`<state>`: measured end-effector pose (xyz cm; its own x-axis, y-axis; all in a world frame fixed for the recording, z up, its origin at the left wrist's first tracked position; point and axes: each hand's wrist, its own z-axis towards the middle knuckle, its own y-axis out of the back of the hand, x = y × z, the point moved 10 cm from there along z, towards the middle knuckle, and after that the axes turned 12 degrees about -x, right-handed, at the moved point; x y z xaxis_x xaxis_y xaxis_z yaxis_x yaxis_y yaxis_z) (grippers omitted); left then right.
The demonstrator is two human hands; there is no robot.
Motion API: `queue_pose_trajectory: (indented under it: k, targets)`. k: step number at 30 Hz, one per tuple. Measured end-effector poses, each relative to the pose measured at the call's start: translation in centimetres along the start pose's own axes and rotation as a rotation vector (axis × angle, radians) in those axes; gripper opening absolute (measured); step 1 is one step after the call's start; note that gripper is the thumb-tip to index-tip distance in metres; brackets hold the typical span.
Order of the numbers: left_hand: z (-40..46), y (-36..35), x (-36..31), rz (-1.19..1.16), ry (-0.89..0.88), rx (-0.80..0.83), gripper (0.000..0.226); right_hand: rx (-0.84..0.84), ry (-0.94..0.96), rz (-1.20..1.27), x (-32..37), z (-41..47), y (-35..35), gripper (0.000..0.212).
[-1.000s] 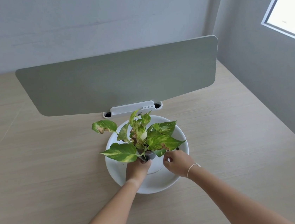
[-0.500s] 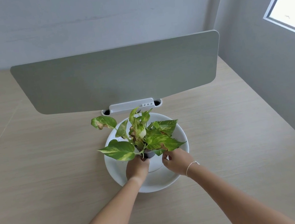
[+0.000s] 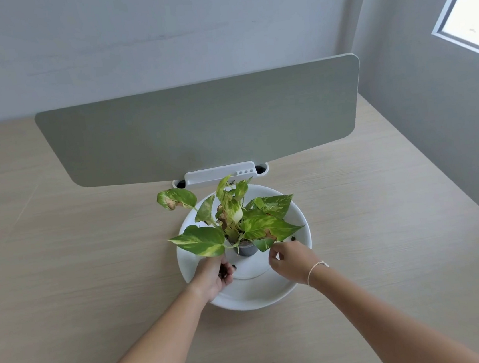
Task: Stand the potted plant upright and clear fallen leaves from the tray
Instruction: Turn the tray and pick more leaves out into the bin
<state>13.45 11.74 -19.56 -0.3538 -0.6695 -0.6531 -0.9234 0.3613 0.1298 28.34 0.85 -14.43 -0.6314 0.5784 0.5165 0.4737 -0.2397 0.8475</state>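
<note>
Bare forearms — a thin white bracelet [image 3: 317, 268] on the right wrist.

the potted plant [image 3: 231, 227], green-and-yellow leaves in a small grey pot, stands upright at the white round tray's [image 3: 300, 252] centre.

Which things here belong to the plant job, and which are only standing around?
Belonging to the job:
- potted plant, upright in the tray
- white tray
- dark bits at the left hand
- right hand, at a leaf

Only standing around:
- grey-green panel
- white bracket
- table
</note>
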Motion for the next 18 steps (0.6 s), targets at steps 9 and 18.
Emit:
queue_pose_trajectory:
  k: [9, 18]
  targets:
    - [0.9, 0.6, -0.8, 0.176, -0.119, -0.041, 0.032, 0.012, -0.015, -0.002, 0.0, -0.2, 0.0, 0.014]
    - [-0.4, -0.2, -3.5, 0.571, -0.501, -0.050, 0.022, 0.013, -0.012, 0.003, -0.1, -0.2, 0.0, 0.014]
